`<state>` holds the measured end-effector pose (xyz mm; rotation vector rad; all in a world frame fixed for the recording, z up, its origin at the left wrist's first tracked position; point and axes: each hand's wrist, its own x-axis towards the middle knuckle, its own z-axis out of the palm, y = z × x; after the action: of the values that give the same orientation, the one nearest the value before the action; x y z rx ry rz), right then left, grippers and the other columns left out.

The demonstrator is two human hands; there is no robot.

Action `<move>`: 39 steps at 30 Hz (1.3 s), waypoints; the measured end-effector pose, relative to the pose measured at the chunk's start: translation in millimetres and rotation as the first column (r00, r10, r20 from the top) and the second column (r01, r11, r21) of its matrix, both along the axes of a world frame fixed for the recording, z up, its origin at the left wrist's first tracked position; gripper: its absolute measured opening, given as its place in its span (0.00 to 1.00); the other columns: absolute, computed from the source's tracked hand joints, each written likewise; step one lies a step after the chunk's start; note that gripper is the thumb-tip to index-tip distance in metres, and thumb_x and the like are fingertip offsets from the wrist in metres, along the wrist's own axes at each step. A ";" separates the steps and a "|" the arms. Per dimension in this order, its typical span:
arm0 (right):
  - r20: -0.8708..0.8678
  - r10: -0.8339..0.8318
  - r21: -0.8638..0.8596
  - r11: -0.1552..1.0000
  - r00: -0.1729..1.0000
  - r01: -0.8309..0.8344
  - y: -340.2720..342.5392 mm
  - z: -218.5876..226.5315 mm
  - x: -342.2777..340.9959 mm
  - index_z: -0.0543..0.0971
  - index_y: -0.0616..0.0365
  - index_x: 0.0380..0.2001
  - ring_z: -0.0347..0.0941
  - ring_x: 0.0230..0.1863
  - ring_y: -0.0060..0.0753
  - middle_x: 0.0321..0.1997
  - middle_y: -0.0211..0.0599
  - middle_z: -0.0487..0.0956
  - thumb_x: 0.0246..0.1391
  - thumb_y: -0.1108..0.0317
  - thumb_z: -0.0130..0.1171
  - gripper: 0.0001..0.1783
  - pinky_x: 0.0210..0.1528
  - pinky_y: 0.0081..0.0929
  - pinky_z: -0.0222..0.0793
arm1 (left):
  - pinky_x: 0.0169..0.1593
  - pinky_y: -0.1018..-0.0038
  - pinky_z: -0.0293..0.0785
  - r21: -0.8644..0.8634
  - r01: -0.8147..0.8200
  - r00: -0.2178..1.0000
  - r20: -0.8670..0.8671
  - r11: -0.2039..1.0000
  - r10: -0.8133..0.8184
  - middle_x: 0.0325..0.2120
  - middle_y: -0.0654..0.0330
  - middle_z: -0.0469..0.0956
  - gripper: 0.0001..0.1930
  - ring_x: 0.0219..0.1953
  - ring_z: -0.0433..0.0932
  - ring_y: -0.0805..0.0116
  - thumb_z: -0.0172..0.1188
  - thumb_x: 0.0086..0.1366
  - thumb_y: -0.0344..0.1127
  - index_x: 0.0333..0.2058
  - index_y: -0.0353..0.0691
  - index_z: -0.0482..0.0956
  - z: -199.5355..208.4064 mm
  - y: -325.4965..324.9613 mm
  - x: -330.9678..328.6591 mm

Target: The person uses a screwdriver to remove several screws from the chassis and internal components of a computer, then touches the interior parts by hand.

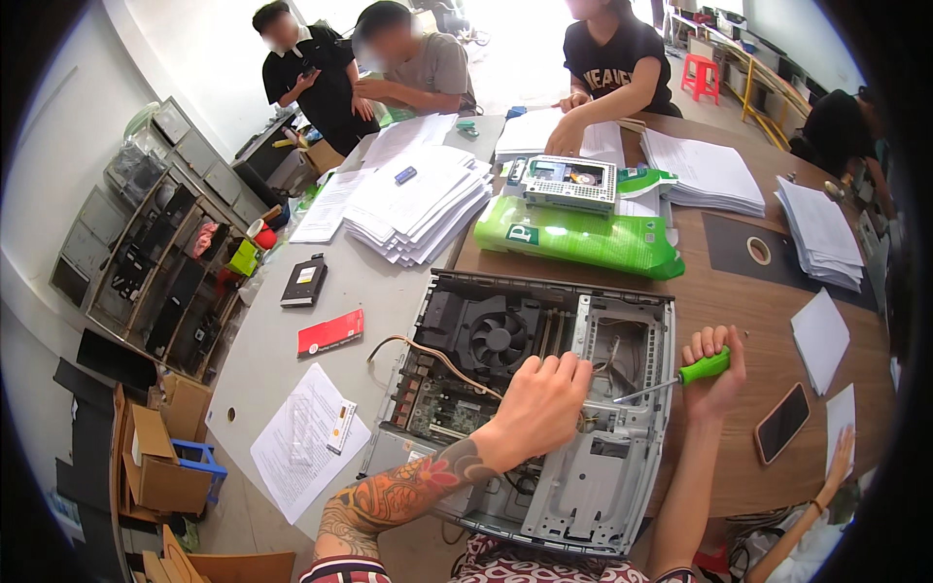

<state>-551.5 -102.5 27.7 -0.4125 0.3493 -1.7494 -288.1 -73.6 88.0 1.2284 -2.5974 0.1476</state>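
An opened desktop computer case (593, 491) lies flat before me, its insides showing. My left hand (544, 408), on the tattooed arm, reaches into the middle of it with fingers curled down; what they grip is hidden. A thin brown cable (437, 356) runs from beyond the case's left edge toward that hand. At the case's right edge, my right hand (717, 377) is closed around a screwdriver (704, 366) with a green handle, its shaft pointing left over the case. A black fan (498, 335) sits beyond my left hand, and a circuit board (439, 410) lies to its left.
Behind the case, a metal drive unit (570, 185) rests on a green paper package (573, 239). Paper stacks (418, 204) line the far side. A phone (782, 424) lies right; a black drive (304, 281) and red card (330, 333) lie left. Several people stand or sit around.
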 end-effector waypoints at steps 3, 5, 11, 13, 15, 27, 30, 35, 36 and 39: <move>-0.043 -0.037 0.039 0.998 0.998 0.039 0.9 -2.0 -4.1 0.62 0.52 0.22 0.57 0.27 0.26 0.23 0.28 0.59 0.68 0.56 0.48 0.21 0.30 0.26 0.56 | 0.35 0.68 0.64 0.052 0.014 0.997 -0.077 0.999 -0.010 0.27 0.58 0.71 0.13 0.30 0.73 0.61 0.55 0.47 0.27 0.36 0.35 0.72 1.6 -1.8 -3.0; -0.074 -0.049 0.060 0.997 0.996 0.053 1.0 -1.8 -5.2 0.62 0.52 0.22 0.57 0.27 0.25 0.23 0.29 0.60 0.67 0.55 0.49 0.21 0.30 0.26 0.56 | 0.34 0.68 0.64 0.037 0.025 0.995 -0.097 0.999 -0.022 0.26 0.58 0.71 0.12 0.29 0.73 0.60 0.55 0.48 0.27 0.35 0.36 0.72 0.1 -3.3 -3.8; -0.141 -0.055 0.092 0.993 0.988 0.068 -0.5 -3.2 -2.0 0.63 0.52 0.23 0.55 0.25 0.23 0.24 0.28 0.61 0.67 0.54 0.49 0.21 0.27 0.25 0.53 | 0.32 0.67 0.67 0.010 0.017 0.989 -0.145 1.000 -0.015 0.23 0.59 0.72 0.06 0.26 0.74 0.60 0.57 0.56 0.29 0.32 0.37 0.70 -11.6 -9.1 -0.7; -0.137 -0.055 0.092 0.993 0.989 0.068 -1.0 -4.6 -2.2 0.63 0.52 0.23 0.54 0.24 0.22 0.24 0.28 0.61 0.67 0.54 0.49 0.20 0.26 0.24 0.52 | 0.32 0.67 0.68 0.012 0.013 0.989 -0.149 1.000 -0.011 0.22 0.59 0.72 0.06 0.26 0.75 0.60 0.57 0.58 0.30 0.31 0.38 0.70 -12.7 -8.8 -1.5; -0.143 -0.049 0.095 0.994 0.989 0.063 -0.7 -5.6 -2.5 0.63 0.52 0.23 0.54 0.24 0.21 0.23 0.28 0.61 0.67 0.54 0.49 0.20 0.26 0.24 0.51 | 0.33 0.66 0.70 0.051 -0.006 0.991 -0.131 0.999 0.012 0.24 0.58 0.75 0.07 0.27 0.77 0.59 0.58 0.56 0.31 0.33 0.38 0.72 -13.0 -7.8 -1.2; -0.141 -0.052 0.094 0.993 0.989 0.066 -2.3 -9.4 -5.0 0.64 0.52 0.23 0.52 0.22 0.21 0.23 0.28 0.61 0.67 0.55 0.48 0.20 0.25 0.24 0.50 | 0.29 0.67 0.68 -0.057 0.005 0.985 -0.171 0.998 -0.015 0.17 0.61 0.73 0.10 0.21 0.75 0.62 0.57 0.66 0.34 0.25 0.42 0.70 -12.9 -10.4 -2.4; -0.143 -0.054 0.092 0.993 0.988 0.068 -2.9 -10.4 -6.2 0.64 0.52 0.23 0.52 0.22 0.21 0.23 0.28 0.61 0.67 0.56 0.48 0.19 0.25 0.24 0.50 | 0.28 0.67 0.68 -0.044 0.000 0.985 -0.173 0.999 -0.008 0.16 0.61 0.73 0.11 0.21 0.75 0.62 0.58 0.66 0.35 0.24 0.42 0.71 -18.7 -12.8 -1.1; -0.156 -0.062 0.100 0.992 0.986 0.078 -1.6 -8.1 -8.5 0.63 0.52 0.23 0.51 0.22 0.20 0.23 0.27 0.61 0.66 0.56 0.49 0.19 0.25 0.24 0.49 | 0.28 0.67 0.69 -0.049 0.007 0.983 -0.184 0.999 -0.016 0.16 0.61 0.74 0.12 0.21 0.76 0.62 0.58 0.66 0.35 0.24 0.42 0.70 -15.8 -13.5 -4.8; -0.159 -0.062 0.097 0.992 0.985 0.078 -1.4 -8.2 -10.1 0.63 0.52 0.22 0.51 0.22 0.20 0.23 0.27 0.61 0.66 0.56 0.49 0.19 0.25 0.24 0.49 | 0.28 0.67 0.69 -0.054 0.015 0.980 -0.200 0.998 -0.026 0.17 0.61 0.73 0.11 0.21 0.75 0.62 0.58 0.66 0.34 0.24 0.42 0.70 -14.0 -13.5 -5.6; -0.158 -0.063 0.101 0.992 0.985 0.080 -0.7 -7.0 -11.6 0.63 0.52 0.22 0.51 0.22 0.20 0.24 0.27 0.61 0.65 0.56 0.49 0.19 0.25 0.24 0.49 | 0.28 0.66 0.69 -0.049 0.021 0.977 -0.211 0.999 -0.031 0.17 0.61 0.73 0.09 0.21 0.75 0.62 0.59 0.63 0.33 0.24 0.41 0.70 -10.0 -12.5 -5.6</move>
<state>-563.0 -103.1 20.7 -0.4648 0.5728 -1.7639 -293.6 -86.1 78.0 1.1272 -2.4119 0.0673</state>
